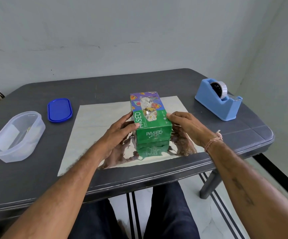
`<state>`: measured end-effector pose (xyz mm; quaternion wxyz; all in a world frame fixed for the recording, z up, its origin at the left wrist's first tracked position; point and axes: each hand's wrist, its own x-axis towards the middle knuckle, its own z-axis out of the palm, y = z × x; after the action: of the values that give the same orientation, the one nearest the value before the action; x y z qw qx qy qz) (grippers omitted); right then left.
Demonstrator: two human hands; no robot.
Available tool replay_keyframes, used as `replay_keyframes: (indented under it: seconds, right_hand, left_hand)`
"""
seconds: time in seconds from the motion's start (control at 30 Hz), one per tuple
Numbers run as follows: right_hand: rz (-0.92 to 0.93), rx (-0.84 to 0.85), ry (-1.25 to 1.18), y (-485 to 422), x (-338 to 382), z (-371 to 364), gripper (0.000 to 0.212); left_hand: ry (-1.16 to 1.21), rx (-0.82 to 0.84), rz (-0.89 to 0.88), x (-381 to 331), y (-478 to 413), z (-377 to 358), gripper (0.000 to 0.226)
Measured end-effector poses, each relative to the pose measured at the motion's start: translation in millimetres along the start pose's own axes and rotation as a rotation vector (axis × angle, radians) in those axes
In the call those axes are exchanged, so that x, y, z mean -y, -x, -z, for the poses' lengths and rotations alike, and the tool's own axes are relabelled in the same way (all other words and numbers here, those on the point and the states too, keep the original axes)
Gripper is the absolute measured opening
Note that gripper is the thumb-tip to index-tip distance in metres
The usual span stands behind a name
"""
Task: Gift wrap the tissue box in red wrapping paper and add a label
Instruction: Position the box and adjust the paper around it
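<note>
With the left hand [120, 128] and right hand [186, 125] each clamped in a grip on the box [150, 121], nudging it askew on the paper [96, 121] could leave one flap short.

Tissue box [150, 118] on wrapping paper [91, 128], mid-surface [157, 83]. Left hand [120, 133] grips the box's left side, right hand [186, 128] its right. Container [19, 152] near left; lid [59, 110] just beyond it, apart. Tape dispenser [220, 100] far right.

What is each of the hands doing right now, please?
Left hand: holding the tissue box by its left side.
Right hand: holding its right side.
</note>
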<state>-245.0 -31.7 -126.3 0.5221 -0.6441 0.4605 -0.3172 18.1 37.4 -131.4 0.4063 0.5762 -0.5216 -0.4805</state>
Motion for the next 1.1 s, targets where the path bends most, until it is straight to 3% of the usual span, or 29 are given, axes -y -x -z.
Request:
replay_keyframes:
  seconds: [0.17, 0.4, 0.6, 0.97, 1.1]
  right_hand:
    - [-0.049, -0.021, -0.094, 6.6, 2.9, -5.3, 0.066]
    - [-0.065, -0.012, -0.121, 4.9, 6.0, -8.4, 0.078]
    - [-0.066, -0.014, -0.083, 1.8, 3.5, -9.3, 0.084]
    - [-0.088, -0.025, -0.061, -8.6, -10.4, -5.3, 0.079]
    - [-0.055, -0.09, -0.029, -3.8, -8.9, 1.3, 0.053]
  left_hand:
    - [-0.01, 0.026, 0.002, 1.9, -1.6, 1.7, 0.062]
    - [-0.011, -0.002, 0.01, 2.0, -1.7, 2.1, 0.058]
    - [-0.034, 0.073, 0.02, -2.6, -4.4, 3.4, 0.087]
    - [-0.047, 0.103, -0.012, -5.4, -17.4, 6.0, 0.06]
    - [-0.028, 0.111, -0.034, -3.0, -16.9, 5.1, 0.06]
